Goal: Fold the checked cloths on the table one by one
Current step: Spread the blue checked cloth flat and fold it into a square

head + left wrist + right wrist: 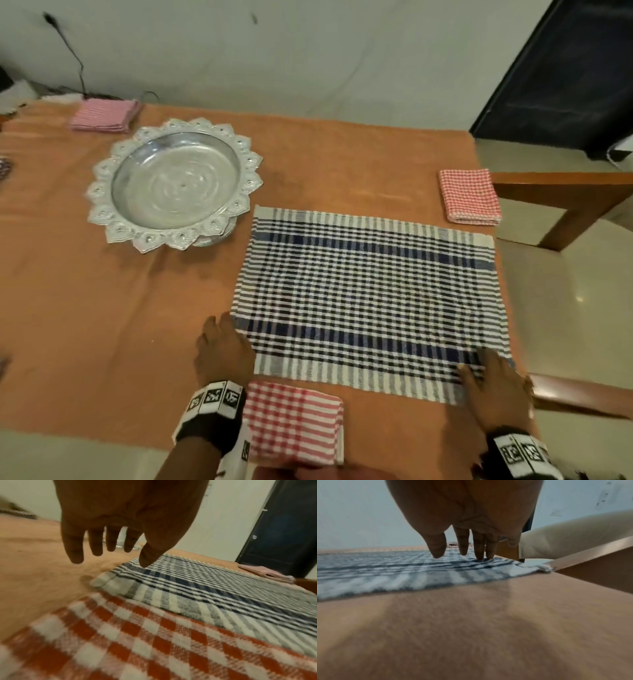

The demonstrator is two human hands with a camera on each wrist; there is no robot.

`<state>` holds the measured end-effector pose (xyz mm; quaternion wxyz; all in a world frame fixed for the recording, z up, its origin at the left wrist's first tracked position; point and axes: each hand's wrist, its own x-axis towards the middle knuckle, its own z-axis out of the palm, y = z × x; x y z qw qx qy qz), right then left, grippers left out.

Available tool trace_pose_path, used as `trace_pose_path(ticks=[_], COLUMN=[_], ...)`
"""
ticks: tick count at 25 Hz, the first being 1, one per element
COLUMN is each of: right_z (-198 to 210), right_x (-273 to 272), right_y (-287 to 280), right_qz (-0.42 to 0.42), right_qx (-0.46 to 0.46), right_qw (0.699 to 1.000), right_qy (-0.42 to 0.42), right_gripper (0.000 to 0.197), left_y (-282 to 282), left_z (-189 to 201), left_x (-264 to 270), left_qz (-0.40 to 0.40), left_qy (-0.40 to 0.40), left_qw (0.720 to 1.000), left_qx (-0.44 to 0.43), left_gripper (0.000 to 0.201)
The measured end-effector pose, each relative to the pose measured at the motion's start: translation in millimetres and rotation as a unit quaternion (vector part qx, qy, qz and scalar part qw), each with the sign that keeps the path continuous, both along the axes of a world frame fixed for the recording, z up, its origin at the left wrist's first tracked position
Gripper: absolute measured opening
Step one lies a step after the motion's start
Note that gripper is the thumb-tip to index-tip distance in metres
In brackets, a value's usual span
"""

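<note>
A blue-and-white checked cloth (370, 298) (197, 588) (385, 568) lies flat on the orange table cover (102, 308). My left hand (222, 342) (109, 547) lies at the cloth's near left corner, fingers straight and spread, holding nothing. My right hand (493, 387) (471, 551) is on the near right corner, its straight fingertips (479, 558) touching the cloth. A folded red checked cloth (294, 425) (137, 642) lies at the near edge between my wrists.
An ornate silver tray (174, 185) stands to the left of the blue cloth. Another folded red checked cloth (469, 197) lies at the far right edge, and a folded pink stack (104, 114) at the back left. A wooden chair (565, 192) stands right of the table.
</note>
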<state>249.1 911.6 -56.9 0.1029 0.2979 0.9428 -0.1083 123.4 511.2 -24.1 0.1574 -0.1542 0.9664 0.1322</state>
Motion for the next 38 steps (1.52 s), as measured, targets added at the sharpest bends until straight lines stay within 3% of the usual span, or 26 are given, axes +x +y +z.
trace_pose_path(ticks=[3,5,8,10,13,16,18,20,23,28,32,34,38], right_z=[10,19,35,47,65,66,56,46,36,32,36,41,50], right_x=[-27,-46,-77,-96,-123,-146,-157,-167,-187,-224,-244,-247,-241], right_y=[-28,-56,-97,-121,-147,-154,-150,-143,-133,-119,-110,-98,-49], right_qz=[0.027,0.069,0.116,0.141,0.128,0.048,-0.005,-0.025,-0.072,-0.168,-0.129,-0.092,-0.06], right_qx=[0.003,-0.033,-0.148,-0.219,-0.312,-0.423,-0.466,-0.46,-0.435,-0.467,-0.415,-0.377,-0.355], right_qw=[0.998,0.992,0.973,0.96,0.941,0.905,0.884,0.887,0.898,0.866,0.896,0.916,0.928], right_qy=[0.058,0.1,0.135,0.103,0.034,-0.008,-0.028,-0.031,0.011,0.059,0.089,0.103,0.1], right_gripper=[0.066,0.061,0.039,0.035,0.04,0.039,0.048,0.048,0.039,0.056,0.057,0.049,0.04], left_y=[-16,-17,-11,-1,36,89,114,124,119,110,123,135,181], left_z=[-8,-4,11,17,30,55,63,56,39,28,38,43,33], left_x=[10,9,3,4,12,25,36,46,57,59,61,63,71], left_qz=[0.061,0.077,0.045,0.007,-0.124,-0.31,-0.386,-0.405,-0.395,-0.378,-0.363,-0.392,-0.447], left_qy=[-0.066,-0.066,-0.053,-0.006,0.027,-0.053,-0.062,-0.081,-0.071,-0.056,-0.046,-0.094,-0.06], left_qw=[0.994,0.993,0.997,1.0,0.991,0.949,0.92,0.911,0.916,0.924,0.929,0.912,0.889], left_qx=[0.06,0.068,0.018,0.016,0.049,0.018,0.021,0.018,0.019,0.024,0.062,0.077,0.082], left_gripper=[0.048,0.03,0.019,0.021,0.026,0.012,0.019,0.012,0.027,0.033,0.031,0.035,0.039])
